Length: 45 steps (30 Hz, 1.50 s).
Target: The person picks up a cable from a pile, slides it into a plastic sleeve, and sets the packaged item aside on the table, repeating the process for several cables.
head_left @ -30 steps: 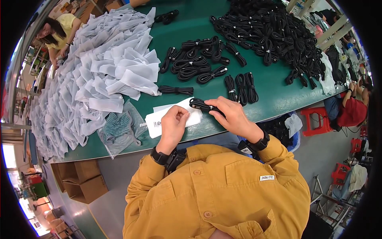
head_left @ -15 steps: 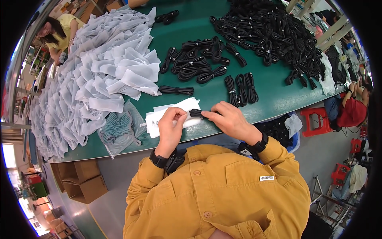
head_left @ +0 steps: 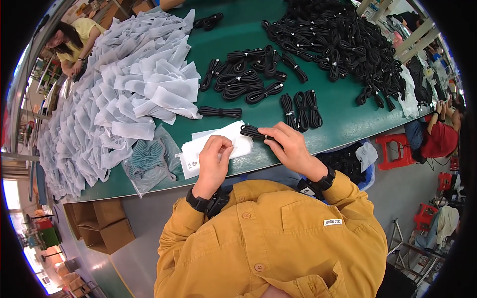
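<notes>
The work in hand looks like bagging: a coiled black cable (head_left: 254, 132) is being fed into a flat white pouch (head_left: 214, 147) that lies on the green table (head_left: 343, 124). The left hand (head_left: 214, 161) rests on the pouch with its thumb and forefinger pinched together on the upper layer near the mouth, the other fingers curled under; it seems to be holding that mouth open, though the opening itself is hard to make out. The right hand (head_left: 290, 146) has its fingers closed around one end of the cable, whose free end pokes out just beyond the fingertips and touches the pouch's edge. In my judgement the next move calls for the mouth to stay parted while the coil slides in straight, without catching the thin edge. Both forearms come up from the lower edge, wrists bent inward so the hands nearly meet. Just beyond the fingertips lies a single bundled cable (head_left: 220, 112), with more bundles (head_left: 299, 107) further off.
</notes>
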Each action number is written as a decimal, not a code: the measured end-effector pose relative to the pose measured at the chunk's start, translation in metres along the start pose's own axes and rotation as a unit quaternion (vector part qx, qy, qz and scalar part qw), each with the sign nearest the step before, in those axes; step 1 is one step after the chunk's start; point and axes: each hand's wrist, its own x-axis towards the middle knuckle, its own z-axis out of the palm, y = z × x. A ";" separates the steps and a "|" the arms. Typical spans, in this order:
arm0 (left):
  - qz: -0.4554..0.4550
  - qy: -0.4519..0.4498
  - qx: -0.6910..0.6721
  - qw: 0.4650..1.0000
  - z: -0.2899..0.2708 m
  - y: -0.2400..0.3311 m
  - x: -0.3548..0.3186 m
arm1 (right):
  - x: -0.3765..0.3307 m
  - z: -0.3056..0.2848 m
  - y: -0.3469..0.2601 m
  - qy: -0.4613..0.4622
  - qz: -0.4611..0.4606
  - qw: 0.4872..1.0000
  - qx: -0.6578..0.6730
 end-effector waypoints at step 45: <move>-0.032 0.014 0.048 0.998 -0.001 -0.005 -0.002 | -0.010 0.009 -0.006 0.004 0.029 0.997 0.065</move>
